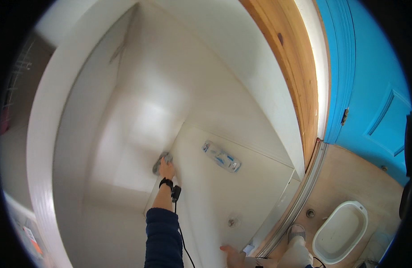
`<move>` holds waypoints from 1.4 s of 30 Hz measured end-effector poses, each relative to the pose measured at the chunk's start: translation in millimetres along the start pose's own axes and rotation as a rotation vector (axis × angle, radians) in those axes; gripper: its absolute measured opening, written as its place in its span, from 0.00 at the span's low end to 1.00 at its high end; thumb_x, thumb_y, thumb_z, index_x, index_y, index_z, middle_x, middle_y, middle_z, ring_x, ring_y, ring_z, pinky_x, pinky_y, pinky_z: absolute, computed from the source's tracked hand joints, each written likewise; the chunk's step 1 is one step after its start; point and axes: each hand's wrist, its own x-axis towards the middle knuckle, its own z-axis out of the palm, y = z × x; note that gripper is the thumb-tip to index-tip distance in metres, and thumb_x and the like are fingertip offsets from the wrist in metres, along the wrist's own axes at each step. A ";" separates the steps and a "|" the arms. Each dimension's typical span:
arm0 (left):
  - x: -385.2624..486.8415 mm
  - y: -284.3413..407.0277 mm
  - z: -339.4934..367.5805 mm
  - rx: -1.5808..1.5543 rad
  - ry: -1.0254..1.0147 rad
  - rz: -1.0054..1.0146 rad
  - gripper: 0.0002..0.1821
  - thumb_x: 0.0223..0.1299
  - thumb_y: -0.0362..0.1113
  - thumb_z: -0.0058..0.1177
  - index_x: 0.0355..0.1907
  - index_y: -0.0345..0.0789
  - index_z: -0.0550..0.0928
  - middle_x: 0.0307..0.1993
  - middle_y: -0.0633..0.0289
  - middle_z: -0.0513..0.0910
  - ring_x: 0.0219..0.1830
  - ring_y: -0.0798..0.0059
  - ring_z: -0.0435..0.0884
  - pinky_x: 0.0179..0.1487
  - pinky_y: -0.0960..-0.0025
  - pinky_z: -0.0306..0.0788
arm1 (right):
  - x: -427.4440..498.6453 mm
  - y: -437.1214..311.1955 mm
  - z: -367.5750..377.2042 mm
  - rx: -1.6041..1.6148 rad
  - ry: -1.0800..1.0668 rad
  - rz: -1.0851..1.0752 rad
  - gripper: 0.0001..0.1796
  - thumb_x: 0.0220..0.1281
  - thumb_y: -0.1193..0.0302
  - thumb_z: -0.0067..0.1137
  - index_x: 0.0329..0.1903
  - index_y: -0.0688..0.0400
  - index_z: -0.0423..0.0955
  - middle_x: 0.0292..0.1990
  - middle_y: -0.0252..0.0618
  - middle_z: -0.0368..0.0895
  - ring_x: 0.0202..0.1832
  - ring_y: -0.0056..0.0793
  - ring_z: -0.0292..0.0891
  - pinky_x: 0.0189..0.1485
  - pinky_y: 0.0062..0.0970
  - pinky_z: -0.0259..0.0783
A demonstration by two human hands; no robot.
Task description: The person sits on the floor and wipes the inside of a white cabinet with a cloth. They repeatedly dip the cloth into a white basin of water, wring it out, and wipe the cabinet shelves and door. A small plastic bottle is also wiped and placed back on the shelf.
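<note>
My left hand (167, 170), with a black band on the wrist, presses a grey cloth (156, 167) to the white inner wall (135, 144) of a box-like recess, close to the edge of a raised white base panel (199, 187). A small black device (176, 193) with a cable sits by that wrist. My right hand (235, 256) is low in the view near the base's front edge, a finger pointing left; most of it is cut off or hidden. On the base lies a clear plastic pack or bottle (222, 156) with blue print.
A small round clear fitting (233, 221) is on the base. Beyond the metal sill track (293, 214), a white plastic basin (343, 231) and a slippered foot (296, 232) are on the floor. A wooden post (293, 73) and blue door (377, 67) border the right side.
</note>
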 end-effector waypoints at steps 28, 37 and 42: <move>-146.7 179.7 -106.4 -0.303 -0.589 0.613 0.29 0.63 0.34 0.45 0.68 0.39 0.61 0.60 0.41 0.69 0.61 0.46 0.69 0.62 0.59 0.65 | 0.5 -19.6 17.2 0.240 0.085 0.253 0.25 0.44 0.70 0.63 0.47 0.65 0.68 0.41 0.41 0.75 0.39 0.35 0.73 0.43 0.36 0.72; -182.9 226.8 -177.7 0.089 -0.319 0.719 0.50 0.46 0.44 0.64 0.72 0.46 0.53 0.69 0.48 0.57 0.71 0.46 0.51 0.72 0.52 0.46 | -3.3 -24.5 16.2 0.281 0.058 0.335 0.34 0.42 0.66 0.64 0.51 0.73 0.64 0.44 0.47 0.75 0.43 0.37 0.73 0.45 0.35 0.70; -193.4 253.1 -159.3 0.045 -0.514 0.933 0.44 0.43 0.38 0.65 0.67 0.46 0.62 0.70 0.51 0.55 0.73 0.48 0.46 0.74 0.49 0.37 | -21.8 -43.0 17.5 0.236 0.100 0.317 0.30 0.42 0.67 0.64 0.48 0.72 0.66 0.43 0.46 0.76 0.42 0.37 0.74 0.44 0.35 0.70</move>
